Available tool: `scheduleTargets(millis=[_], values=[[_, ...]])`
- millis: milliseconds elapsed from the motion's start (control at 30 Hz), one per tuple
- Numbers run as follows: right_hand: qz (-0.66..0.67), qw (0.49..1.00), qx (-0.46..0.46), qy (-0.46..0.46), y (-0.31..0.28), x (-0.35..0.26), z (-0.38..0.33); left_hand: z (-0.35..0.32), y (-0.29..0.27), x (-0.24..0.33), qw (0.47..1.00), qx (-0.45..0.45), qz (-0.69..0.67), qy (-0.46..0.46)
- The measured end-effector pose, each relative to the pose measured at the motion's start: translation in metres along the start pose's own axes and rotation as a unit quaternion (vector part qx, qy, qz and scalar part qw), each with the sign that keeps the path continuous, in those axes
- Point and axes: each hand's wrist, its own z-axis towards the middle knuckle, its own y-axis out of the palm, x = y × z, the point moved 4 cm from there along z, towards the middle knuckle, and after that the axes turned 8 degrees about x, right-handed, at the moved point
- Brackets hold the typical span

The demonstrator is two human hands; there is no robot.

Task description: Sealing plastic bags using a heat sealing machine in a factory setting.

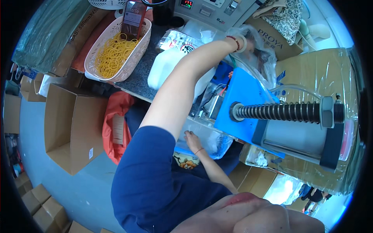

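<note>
My left arm, in a navy sleeve, reaches across the table to the far right. At its end my left hand (251, 47), with bracelets at the wrist, reaches into a crumpled clear plastic bag (268, 64); the plastic blurs its fingers, and what they touch is hidden. Low in the middle, my right hand (192, 142), with a thin red string round the wrist, is at a clear plastic bin (210, 136). Its fingers are loosely apart, and I see nothing held in them. A blue metal machine plate (239, 110) with a spring-wound rod (279, 111) stands right of both hands.
A pale basket (90, 64) of yellow rubber bands (112, 56) holds an upright phone (133, 20) at the far left. White containers (165, 68) lie under my left arm. Behind is a grey control box (210, 13). An open carton (74, 128) sits left; a taped carton (311, 73) right.
</note>
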Motion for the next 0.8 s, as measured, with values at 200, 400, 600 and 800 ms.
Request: scheduleTargets(millis=[200,400,600,800], values=[[0.055,0.998,0.032,-0.004,-0.016,0.012,-0.01,0.005,0.047,-0.025,0.952,-0.276,0.13,-0.032],[0.052,0.998,0.031,0.002,-0.018,0.014,-0.013,-0.015,0.018,0.04,0.929,-0.225,0.272,-0.111],[0.048,0.998,0.032,0.003,-0.021,0.012,-0.012,0.006,0.034,-0.006,0.983,-0.178,-0.008,-0.055],[0.069,0.997,0.039,-0.022,-0.016,0.016,-0.01,-0.018,-0.034,-0.03,0.919,0.169,-0.318,-0.161]])
